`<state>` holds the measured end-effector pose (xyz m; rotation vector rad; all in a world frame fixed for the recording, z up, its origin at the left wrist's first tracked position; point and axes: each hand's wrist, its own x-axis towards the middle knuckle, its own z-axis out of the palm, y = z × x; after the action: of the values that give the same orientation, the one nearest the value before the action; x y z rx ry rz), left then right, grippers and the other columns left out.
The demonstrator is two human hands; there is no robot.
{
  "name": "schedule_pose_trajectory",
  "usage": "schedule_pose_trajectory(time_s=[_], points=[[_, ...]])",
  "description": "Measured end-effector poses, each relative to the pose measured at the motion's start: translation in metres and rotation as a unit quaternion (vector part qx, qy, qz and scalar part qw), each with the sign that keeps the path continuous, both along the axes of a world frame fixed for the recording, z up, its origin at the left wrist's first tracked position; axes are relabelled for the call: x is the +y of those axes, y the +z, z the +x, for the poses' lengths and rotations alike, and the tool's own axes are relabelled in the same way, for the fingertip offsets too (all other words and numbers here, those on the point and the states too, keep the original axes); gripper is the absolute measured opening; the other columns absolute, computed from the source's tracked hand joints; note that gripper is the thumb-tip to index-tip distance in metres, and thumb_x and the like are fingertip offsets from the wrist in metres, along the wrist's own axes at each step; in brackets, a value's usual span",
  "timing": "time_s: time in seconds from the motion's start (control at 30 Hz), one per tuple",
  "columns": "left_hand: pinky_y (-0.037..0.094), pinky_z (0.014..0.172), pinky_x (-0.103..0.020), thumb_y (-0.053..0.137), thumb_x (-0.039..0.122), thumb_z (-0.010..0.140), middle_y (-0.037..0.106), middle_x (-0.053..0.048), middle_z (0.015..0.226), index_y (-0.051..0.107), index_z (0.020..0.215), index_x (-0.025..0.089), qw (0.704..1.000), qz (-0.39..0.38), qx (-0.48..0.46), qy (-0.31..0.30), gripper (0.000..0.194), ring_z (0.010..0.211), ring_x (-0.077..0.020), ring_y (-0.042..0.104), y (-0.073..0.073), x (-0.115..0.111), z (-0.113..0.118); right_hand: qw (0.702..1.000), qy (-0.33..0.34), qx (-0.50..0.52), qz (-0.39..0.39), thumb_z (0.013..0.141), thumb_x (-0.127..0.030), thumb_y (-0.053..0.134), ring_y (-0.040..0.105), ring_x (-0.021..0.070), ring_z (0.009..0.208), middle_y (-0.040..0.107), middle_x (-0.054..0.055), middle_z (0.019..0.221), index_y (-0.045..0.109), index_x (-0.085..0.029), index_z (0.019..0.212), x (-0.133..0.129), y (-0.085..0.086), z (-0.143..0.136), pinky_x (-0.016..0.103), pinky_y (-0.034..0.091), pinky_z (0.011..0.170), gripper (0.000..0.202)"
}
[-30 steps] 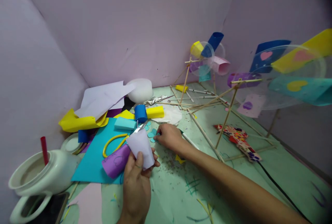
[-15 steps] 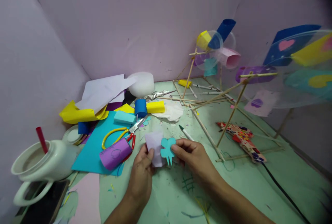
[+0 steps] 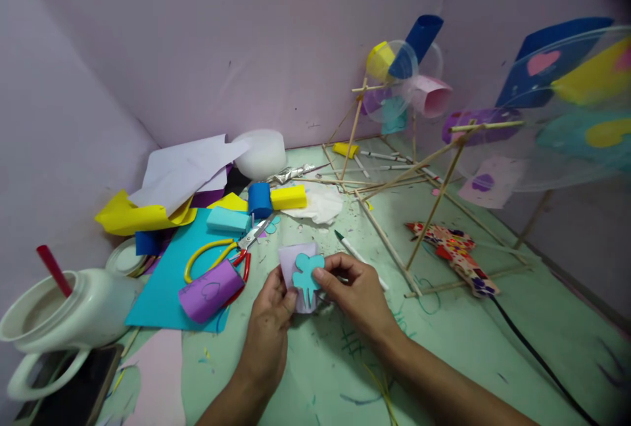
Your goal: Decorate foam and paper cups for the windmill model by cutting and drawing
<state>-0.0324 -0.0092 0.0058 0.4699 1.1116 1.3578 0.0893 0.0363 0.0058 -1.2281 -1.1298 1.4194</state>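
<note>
Near the middle of the view, my left hand [image 3: 270, 321] grips a pale lilac paper piece [image 3: 290, 258] by its left side. A turquoise flower-shaped cutout [image 3: 305, 271] with pointed strips at its bottom lies in front of the lilac paper, covering much of it. My right hand [image 3: 355, 288] pinches the cutout's right edge between thumb and fingers. Whether the two papers touch all over cannot be made out. Left of my hands are scissors [image 3: 211, 256] with yellow and red handles and a purple paper roll [image 3: 211, 291]. Behind my right hand lies a green-tipped marker [image 3: 352, 248].
A white teapot-like vessel [image 3: 98, 304] and a dark phone [image 3: 81, 393] are at the left. Stick frames with plastic wheels [image 3: 404, 61] rise at the right, beside a patterned glue gun [image 3: 456, 252] with its black cord. Coloured paper [image 3: 167, 281] lies left of centre.
My right hand has moved the turquoise cutout left, from beside the lilac paper to in front of it. The whole view has shifted slightly.
</note>
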Motion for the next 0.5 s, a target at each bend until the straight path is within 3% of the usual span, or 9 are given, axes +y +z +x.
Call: schedule_pose_trajectory(time_s=[0.13, 0.17, 0.3, 0.4, 0.5], points=[[0.041, 0.097, -0.035, 0.072, 0.019, 0.067, 0.065, -0.009, 0.119, 0.061, 0.113, 0.018, 0.999, 0.013, 0.012, -0.027, 0.048, 0.116, -0.0268, 0.054, 0.0036, 0.002, -0.0009, 0.999, -0.008, -0.006, 0.031, 0.062, -0.031, 0.071, 0.06, 0.0214, 0.08, 0.064, 0.012, 0.102, 0.057, -0.017, 0.058, -0.0004, -0.0013, 0.001, 0.028, 0.047, 0.057, 0.02], [0.041, 0.096, -0.035, 0.072, 0.018, 0.066, 0.066, -0.009, 0.118, 0.062, 0.113, 0.018, 0.999, 0.012, 0.013, -0.03, 0.047, 0.115, -0.0271, 0.055, 0.004, 0.0023, -0.0014, 1.0, -0.001, 0.0, 0.031, 0.062, -0.031, 0.071, 0.061, 0.0218, 0.081, 0.064, 0.013, 0.104, 0.057, -0.017, 0.058, -0.0003, -0.0016, 0.0014, 0.028, 0.048, 0.057, 0.02], [0.043, 0.094, -0.036, 0.069, 0.025, 0.071, 0.068, -0.01, 0.112, 0.062, 0.113, 0.017, 0.999, 0.024, 0.019, -0.04, 0.043, 0.111, -0.028, 0.057, 0.0041, 0.0012, -0.0035, 0.999, 0.037, 0.019, 0.009, 0.06, -0.032, 0.072, 0.055, 0.0148, 0.057, 0.062, 0.004, 0.07, 0.056, -0.017, 0.059, 0.0008, -0.0017, 0.0038, 0.028, 0.047, 0.053, 0.022], [0.044, 0.092, -0.036, 0.066, 0.032, 0.076, 0.066, -0.011, 0.115, 0.06, 0.117, 0.017, 0.996, 0.056, 0.034, -0.066, 0.044, 0.111, -0.0278, 0.056, 0.0031, -0.0013, -0.004, 1.0, 0.021, 0.008, 0.009, 0.059, -0.031, 0.073, 0.055, 0.0143, 0.057, 0.062, 0.004, 0.071, 0.058, -0.017, 0.06, 0.0006, 0.0, 0.0042, 0.028, 0.048, 0.053, 0.021], [0.046, 0.091, -0.036, 0.073, 0.034, 0.07, 0.066, -0.012, 0.115, 0.059, 0.117, 0.017, 0.993, 0.085, 0.049, -0.073, 0.052, 0.109, -0.0283, 0.058, 0.0019, -0.0031, -0.0033, 1.0, 0.005, -0.004, 0.021, 0.061, -0.03, 0.072, 0.056, 0.0141, 0.057, 0.063, 0.004, 0.072, 0.058, -0.017, 0.059, -0.0023, 0.0021, 0.002, 0.027, 0.049, 0.052, 0.019]])
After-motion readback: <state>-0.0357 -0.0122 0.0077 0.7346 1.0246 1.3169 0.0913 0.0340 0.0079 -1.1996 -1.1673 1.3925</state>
